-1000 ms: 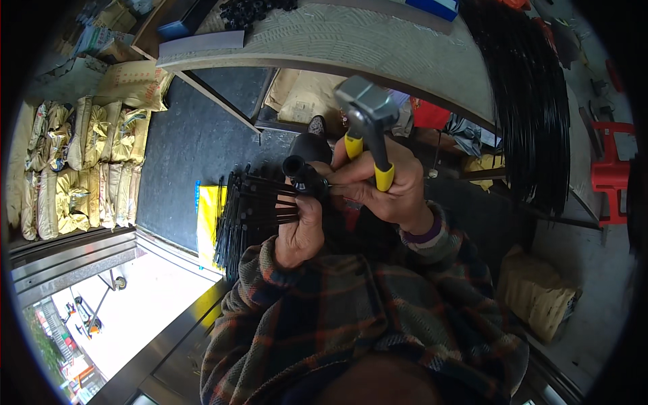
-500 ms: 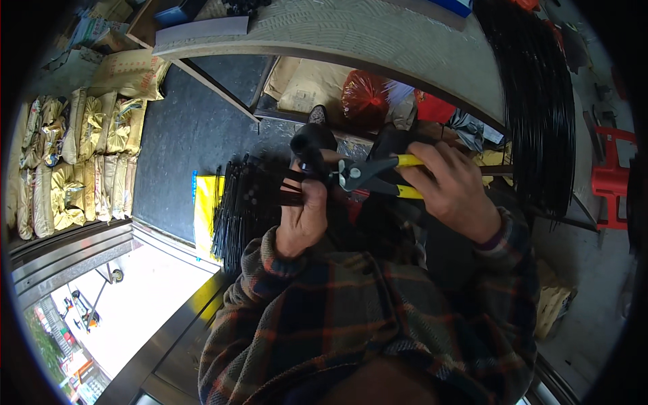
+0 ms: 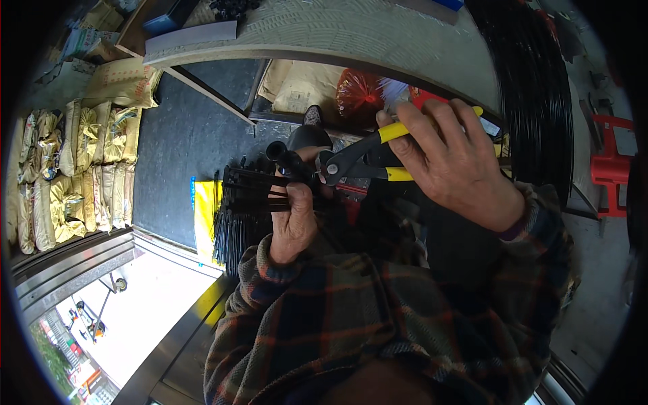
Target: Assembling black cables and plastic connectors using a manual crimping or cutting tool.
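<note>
My left hand (image 3: 295, 219) is closed round a cluster of thin black rods (image 3: 250, 192) that stick out to the left. Just above its fingers is a black tube-shaped piece (image 3: 290, 162) with a round hollow end; whether it is joined to the rods I cannot tell. My right hand (image 3: 459, 158) holds yellow-handled cutting pliers (image 3: 351, 158), its fingers over the upper handle. The handles are spread wide, and the pliers' head is close to the right of the black piece. Whether the jaws touch it cannot be made out.
More black rods (image 3: 229, 236) stand at the left beside a yellow sheet (image 3: 206, 223). A worktable (image 3: 324, 30) runs across the far side, with a long black rod bundle (image 3: 536, 108) hanging over its right end. Wrapped bundles (image 3: 74, 169) are stacked far left; a red stool (image 3: 611, 165) stands right.
The plier handles have spread farther apart, and my right hand has opened wider round them and moved slightly right. The black tube-shaped piece and rods have shifted a little left.
</note>
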The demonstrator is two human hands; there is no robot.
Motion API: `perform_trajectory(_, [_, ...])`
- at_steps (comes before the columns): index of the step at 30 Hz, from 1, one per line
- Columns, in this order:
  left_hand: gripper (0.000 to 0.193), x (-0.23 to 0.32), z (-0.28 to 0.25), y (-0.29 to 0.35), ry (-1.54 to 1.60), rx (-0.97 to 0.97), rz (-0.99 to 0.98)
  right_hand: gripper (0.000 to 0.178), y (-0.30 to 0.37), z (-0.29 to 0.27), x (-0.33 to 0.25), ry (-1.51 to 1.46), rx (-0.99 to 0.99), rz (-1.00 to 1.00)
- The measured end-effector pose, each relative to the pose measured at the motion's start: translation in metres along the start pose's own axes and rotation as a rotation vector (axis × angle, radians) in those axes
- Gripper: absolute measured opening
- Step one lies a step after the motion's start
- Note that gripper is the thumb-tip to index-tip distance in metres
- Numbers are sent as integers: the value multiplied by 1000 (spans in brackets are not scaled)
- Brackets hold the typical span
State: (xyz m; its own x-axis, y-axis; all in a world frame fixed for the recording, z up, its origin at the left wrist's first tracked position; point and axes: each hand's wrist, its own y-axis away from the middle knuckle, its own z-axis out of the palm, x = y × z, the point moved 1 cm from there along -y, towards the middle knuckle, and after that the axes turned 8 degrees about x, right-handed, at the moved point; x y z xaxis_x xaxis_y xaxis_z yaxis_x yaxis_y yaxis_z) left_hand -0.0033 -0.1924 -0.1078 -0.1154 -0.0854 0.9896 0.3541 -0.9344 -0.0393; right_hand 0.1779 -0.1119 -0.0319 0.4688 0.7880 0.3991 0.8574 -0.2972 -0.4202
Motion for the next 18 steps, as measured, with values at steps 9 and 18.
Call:
perform_trajectory(9, [73,5,-9,1,-60,-66,-2,19,6,20,-15,-421,-199,-5])
perform_trajectory(18, [75,-6,-20,5,43,-204,-58,18,12,21,7,-1412,-691,174])
